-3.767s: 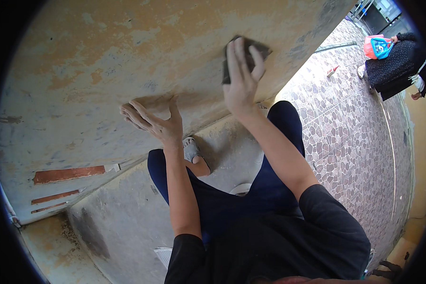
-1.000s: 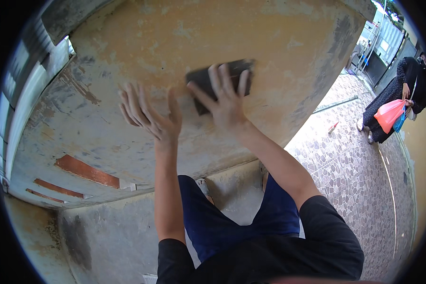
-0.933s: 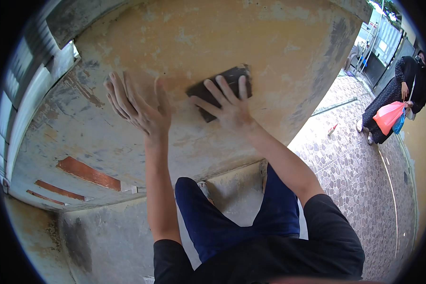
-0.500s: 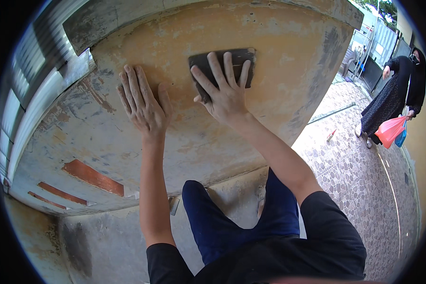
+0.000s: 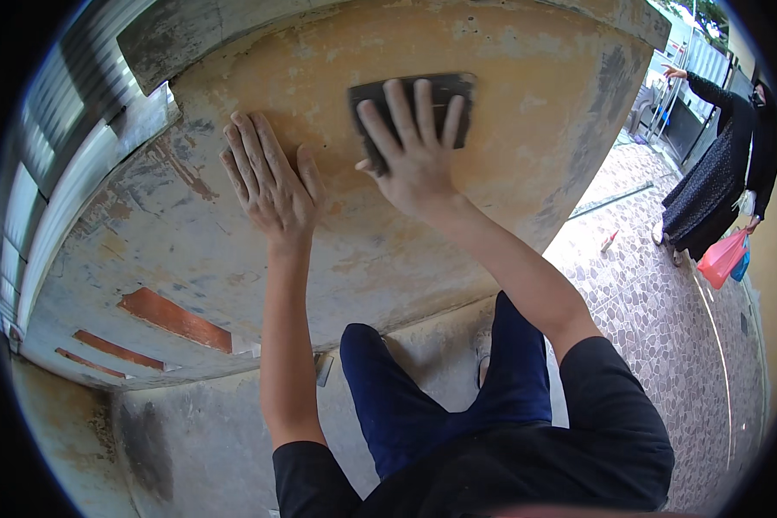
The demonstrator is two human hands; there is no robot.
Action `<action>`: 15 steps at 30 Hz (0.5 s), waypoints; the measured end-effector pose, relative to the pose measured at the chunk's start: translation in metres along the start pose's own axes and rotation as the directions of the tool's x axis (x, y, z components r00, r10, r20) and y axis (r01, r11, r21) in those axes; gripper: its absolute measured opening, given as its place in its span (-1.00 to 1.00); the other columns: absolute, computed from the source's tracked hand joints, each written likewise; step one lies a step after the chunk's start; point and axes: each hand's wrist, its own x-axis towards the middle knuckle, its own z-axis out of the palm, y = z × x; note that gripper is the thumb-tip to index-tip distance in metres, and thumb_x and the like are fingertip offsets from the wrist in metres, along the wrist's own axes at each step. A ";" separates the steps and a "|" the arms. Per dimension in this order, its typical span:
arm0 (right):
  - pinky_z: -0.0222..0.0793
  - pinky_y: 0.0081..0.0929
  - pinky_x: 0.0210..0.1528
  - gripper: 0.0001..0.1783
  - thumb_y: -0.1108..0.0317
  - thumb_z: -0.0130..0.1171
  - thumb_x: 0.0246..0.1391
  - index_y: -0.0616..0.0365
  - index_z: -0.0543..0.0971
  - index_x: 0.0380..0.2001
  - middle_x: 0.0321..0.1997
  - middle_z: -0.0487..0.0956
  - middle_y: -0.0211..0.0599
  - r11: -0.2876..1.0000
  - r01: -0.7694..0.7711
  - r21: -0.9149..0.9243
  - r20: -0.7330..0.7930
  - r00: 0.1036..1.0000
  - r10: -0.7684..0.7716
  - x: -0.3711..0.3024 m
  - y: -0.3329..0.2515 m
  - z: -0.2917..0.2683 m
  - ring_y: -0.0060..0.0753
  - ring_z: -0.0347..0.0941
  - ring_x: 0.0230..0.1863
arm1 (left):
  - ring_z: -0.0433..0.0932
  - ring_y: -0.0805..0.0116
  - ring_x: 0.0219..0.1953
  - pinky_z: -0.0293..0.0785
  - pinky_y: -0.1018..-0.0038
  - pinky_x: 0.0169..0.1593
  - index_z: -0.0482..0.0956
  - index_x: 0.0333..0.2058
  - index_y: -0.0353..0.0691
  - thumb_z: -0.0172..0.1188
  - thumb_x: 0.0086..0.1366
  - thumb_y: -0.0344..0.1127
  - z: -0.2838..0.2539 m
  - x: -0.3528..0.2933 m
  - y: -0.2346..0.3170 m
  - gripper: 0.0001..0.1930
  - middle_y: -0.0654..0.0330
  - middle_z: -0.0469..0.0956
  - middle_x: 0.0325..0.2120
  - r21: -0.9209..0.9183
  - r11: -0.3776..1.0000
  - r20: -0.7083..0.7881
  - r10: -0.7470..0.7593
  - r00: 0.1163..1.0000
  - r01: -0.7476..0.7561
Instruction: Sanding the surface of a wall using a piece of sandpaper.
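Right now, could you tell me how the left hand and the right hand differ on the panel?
The left hand lies bare and flat on the panel, while the right hand presses a dark sanding pad against it. The right hand sits higher and further right than the left hand. The right hand's fingers are more spread. Both are open-palmed, fingers pointing up.

sanding block (image 5: 413,105) on wall (image 5: 492,216) | left hand (image 5: 268,186) left of it

Soft, even daylight lit the scene; shadows were faint, focus was sharp, and fisheye distortion bent edges toward a black rim
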 end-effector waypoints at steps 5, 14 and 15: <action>-0.52 0.56 0.52 -0.06 -0.38 0.21 0.06 -0.45 0.25 0.49 0.65 0.06 -0.38 0.921 0.379 -0.093 0.177 0.916 -0.359 -0.013 0.047 -0.008 -0.04 -0.22 0.67 | 0.08 -0.08 0.53 -0.06 0.03 0.54 0.23 0.41 -0.44 -0.06 0.52 -0.12 -0.003 -0.001 -0.009 -0.36 -0.18 0.17 0.45 0.016 1.000 0.005 0.011 1.000 -0.011; -0.42 -0.04 0.68 -0.22 -0.26 0.15 0.20 -0.29 0.36 0.44 0.61 0.15 -0.84 0.696 0.702 -0.153 0.387 0.690 -0.611 -0.035 0.207 -0.077 -0.70 -0.10 0.63 | 0.09 -0.06 0.53 -0.07 0.04 0.54 0.25 0.40 -0.44 -0.04 0.51 -0.14 -0.001 -0.001 -0.007 -0.37 -0.15 0.19 0.45 0.009 1.000 -0.028 0.027 0.999 -0.027; -0.42 -0.04 0.68 -0.22 -0.26 0.15 0.20 -0.29 0.36 0.44 0.61 0.15 -0.84 0.695 0.704 -0.145 0.382 0.688 -0.617 -0.020 0.211 -0.078 -0.70 -0.10 0.63 | 0.09 -0.06 0.53 -0.08 0.04 0.55 0.25 0.40 -0.44 -0.04 0.51 -0.14 -0.002 -0.003 -0.010 -0.38 -0.15 0.19 0.45 0.006 1.000 -0.036 0.031 0.999 -0.031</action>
